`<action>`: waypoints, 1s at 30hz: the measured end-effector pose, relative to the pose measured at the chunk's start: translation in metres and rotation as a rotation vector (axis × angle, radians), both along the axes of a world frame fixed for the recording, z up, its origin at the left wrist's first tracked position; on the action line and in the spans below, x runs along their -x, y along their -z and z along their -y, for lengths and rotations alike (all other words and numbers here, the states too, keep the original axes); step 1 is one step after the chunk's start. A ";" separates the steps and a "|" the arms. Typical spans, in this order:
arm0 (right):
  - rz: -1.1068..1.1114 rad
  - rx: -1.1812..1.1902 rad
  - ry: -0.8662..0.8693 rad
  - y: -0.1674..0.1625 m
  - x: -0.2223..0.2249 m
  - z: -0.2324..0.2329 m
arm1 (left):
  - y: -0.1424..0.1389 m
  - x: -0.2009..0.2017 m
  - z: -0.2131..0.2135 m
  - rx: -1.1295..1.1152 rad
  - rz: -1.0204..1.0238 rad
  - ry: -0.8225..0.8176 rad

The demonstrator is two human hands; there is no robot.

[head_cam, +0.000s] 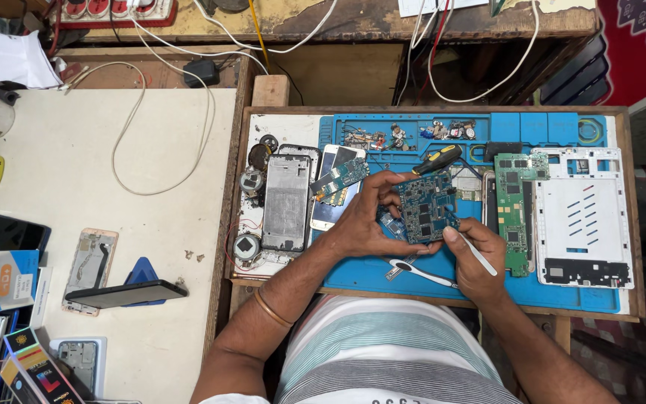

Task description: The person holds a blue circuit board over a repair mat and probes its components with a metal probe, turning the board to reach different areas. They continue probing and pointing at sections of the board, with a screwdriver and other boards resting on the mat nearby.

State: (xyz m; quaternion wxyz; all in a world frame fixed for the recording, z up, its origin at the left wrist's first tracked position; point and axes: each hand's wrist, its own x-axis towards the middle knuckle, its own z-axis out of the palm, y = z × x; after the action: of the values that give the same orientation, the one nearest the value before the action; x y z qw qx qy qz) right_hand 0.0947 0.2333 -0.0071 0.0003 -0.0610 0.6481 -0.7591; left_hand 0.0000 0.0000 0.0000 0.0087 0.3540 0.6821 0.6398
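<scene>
My left hand point(364, 221) holds a dark blue circuit board point(426, 208) upright over the blue work mat point(368, 273). Against the board's lower right corner rests my right hand point(476, 258), which grips a thin white tool point(481, 254) between its fingers. Just behind the board lies a screwdriver with a black and yellow handle point(437, 160). White tweezers point(420, 272) lie on the mat below my hands.
A green circuit board point(514, 209) and a white tablet frame point(581, 217) lie to the right. A metal phone frame point(285, 202), a white phone point(329, 213) and round parts sit left. Small screws fill the mat's top slots. Phones and boxes lie on the left table point(151, 150).
</scene>
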 end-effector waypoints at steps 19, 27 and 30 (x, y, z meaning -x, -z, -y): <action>-0.008 0.031 0.029 -0.005 0.035 -0.021 | -0.010 0.009 -0.018 -0.033 0.087 0.104; -0.001 0.051 0.041 -0.003 0.031 -0.033 | -0.015 0.015 -0.032 -0.033 0.130 0.125; -0.010 0.039 0.041 0.000 0.037 -0.036 | -0.012 0.019 -0.036 -0.017 0.099 0.124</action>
State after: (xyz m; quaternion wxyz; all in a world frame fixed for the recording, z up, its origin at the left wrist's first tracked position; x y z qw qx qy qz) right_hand 0.0582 0.2692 -0.0068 -0.0196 -0.0516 0.6341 -0.7713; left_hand -0.0194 0.0359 0.0120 0.0791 0.3637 0.6520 0.6606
